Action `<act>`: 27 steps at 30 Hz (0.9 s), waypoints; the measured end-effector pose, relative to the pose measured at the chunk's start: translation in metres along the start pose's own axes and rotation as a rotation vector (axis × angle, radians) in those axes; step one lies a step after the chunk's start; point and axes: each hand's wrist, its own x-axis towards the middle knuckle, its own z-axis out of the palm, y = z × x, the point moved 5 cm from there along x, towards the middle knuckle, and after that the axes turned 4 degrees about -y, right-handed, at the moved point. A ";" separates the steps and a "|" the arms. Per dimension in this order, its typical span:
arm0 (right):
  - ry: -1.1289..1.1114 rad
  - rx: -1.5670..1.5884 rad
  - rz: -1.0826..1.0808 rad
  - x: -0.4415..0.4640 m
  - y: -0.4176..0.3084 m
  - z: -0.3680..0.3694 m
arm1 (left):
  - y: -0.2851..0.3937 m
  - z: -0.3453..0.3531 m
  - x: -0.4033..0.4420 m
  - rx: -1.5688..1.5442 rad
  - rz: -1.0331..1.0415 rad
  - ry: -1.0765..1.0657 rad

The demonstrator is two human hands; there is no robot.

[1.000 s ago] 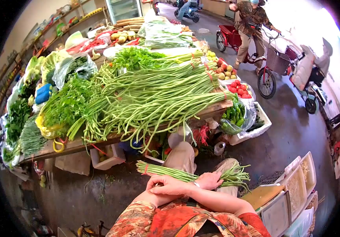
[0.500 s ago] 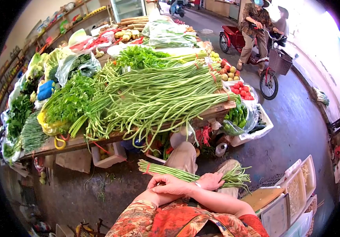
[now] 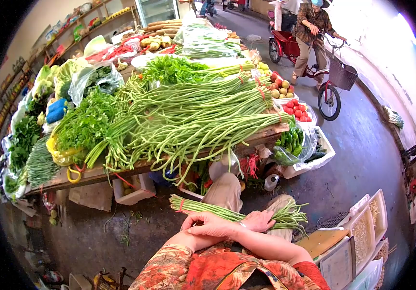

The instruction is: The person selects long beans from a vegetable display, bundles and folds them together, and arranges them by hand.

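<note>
A bundle of long green beans point(image 3: 208, 209), tied near its left end with a red band, lies across my lap. My forearms are crossed. My left hand point(image 3: 258, 221), with a white band at its wrist, rests on the right part of the bundle, its fingers laid out over the beans. Above my left forearm point(image 3: 184, 239), my right hand point(image 3: 204, 225) is curled over it, just below the bundle's middle. The beans' loose, curling ends point(image 3: 290, 215) stick out past my left hand.
Ahead stands a wooden table point(image 3: 135, 169) heaped with long beans point(image 3: 203, 111), leafy greens point(image 3: 89, 116) and other vegetables. Tomatoes point(image 3: 297, 110) and green peppers point(image 3: 291, 140) stand at its right end. White trays point(image 3: 362, 232) are at my right. A person point(image 3: 314, 29) straddles a red tricycle point(image 3: 331, 92).
My hands and the bean bundle stay where they were. In the background, the hatted figure behind the tricycle rider is gone from view, and someone in light clothes appears behind the tricycle.
</note>
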 end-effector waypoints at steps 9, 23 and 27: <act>0.052 0.006 -0.046 0.000 -0.001 -0.001 | 0.005 -0.006 -0.002 -0.006 -0.011 -0.035; 0.057 -0.009 -0.030 0.001 0.006 -0.003 | 0.015 -0.016 -0.004 0.008 -0.066 -0.141; 0.043 0.042 -0.045 0.004 0.014 -0.004 | 0.010 -0.011 -0.003 0.030 -0.050 -0.117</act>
